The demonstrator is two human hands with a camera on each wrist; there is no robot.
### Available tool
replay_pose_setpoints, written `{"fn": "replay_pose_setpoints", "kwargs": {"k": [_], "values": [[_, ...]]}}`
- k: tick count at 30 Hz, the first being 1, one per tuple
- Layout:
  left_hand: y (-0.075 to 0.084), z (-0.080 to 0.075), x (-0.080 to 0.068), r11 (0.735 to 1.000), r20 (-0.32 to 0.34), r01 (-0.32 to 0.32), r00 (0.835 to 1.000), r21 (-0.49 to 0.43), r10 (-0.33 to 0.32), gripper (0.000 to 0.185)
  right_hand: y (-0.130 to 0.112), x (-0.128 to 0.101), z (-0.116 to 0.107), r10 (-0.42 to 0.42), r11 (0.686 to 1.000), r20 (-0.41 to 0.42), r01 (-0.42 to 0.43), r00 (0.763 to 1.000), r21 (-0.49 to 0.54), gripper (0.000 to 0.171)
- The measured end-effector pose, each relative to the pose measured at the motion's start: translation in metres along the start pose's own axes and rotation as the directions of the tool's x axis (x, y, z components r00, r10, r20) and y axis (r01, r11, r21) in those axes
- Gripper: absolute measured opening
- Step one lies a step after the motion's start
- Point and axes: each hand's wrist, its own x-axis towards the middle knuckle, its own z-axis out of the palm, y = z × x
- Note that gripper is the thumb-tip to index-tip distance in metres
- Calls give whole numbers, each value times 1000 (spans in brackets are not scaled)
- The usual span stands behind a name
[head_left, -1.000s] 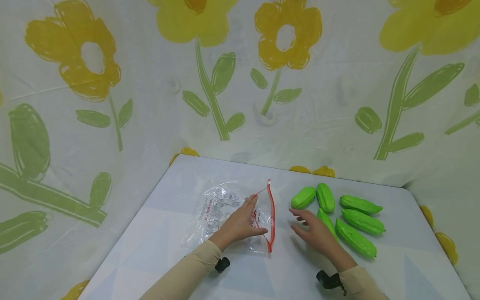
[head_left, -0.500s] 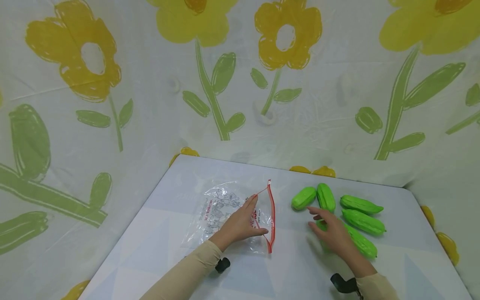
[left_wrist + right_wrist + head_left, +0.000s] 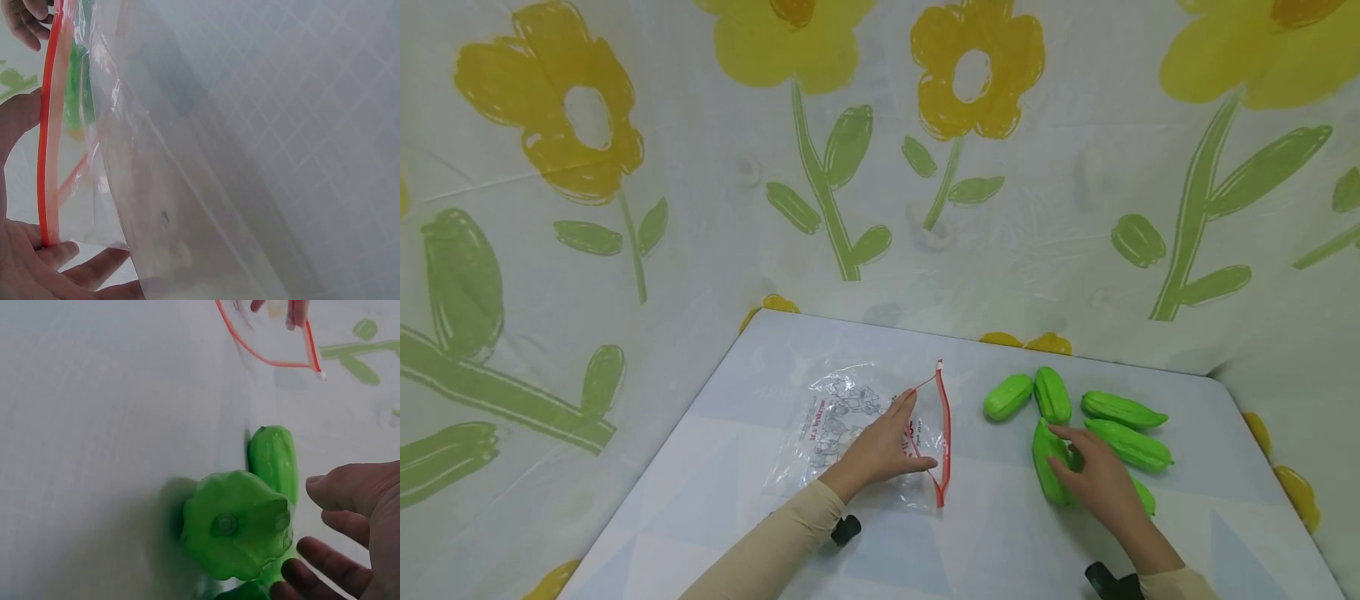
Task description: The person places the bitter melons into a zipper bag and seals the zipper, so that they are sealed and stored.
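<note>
A clear zip bag [image 3: 850, 417] with a red zip edge lies on the table, its mouth spread toward the right. My left hand [image 3: 880, 442] is at that mouth, thumb and fingers stretched apart against the two rims. The left wrist view shows its fingers [image 3: 59, 253] by the red strip. My right hand [image 3: 1101, 483] is over a group of ridged green gourds, fingers spread beside the nearest gourd [image 3: 1048, 467]. In the right wrist view that gourd [image 3: 234, 525] shows end-on, with a gap between it and the thumb. Another gourd is partly hidden under the right hand.
Several more gourds lie around the right hand, among them one at the back left [image 3: 1007, 397] and one at the right [image 3: 1127, 444]. The table [image 3: 700, 500] ends at a flower-printed curtain [image 3: 1037, 208] behind and at the sides.
My right hand has moved rightward, away from the bag to the gourds, uncovering the near one and covering part of another. My left hand and the bag have stayed put.
</note>
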Motion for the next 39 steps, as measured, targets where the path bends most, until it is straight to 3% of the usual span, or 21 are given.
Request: {"fn": "replay_pose_setpoints", "kwargs": {"k": [7, 23, 39], "values": [[0, 1, 0, 1000, 3, -2, 1000, 3, 2, 111, 5, -4, -3, 38, 998, 35, -36, 999, -50, 55], [0, 3, 0, 1000, 11, 2, 1000, 3, -3, 111, 7, -5, -3, 73, 997, 127, -71, 989, -20, 61], [0, 3, 2, 1000, 10, 3, 1000, 12, -3, 112, -12, 7, 18, 83, 994, 149, -92, 985, 54, 62]]}}
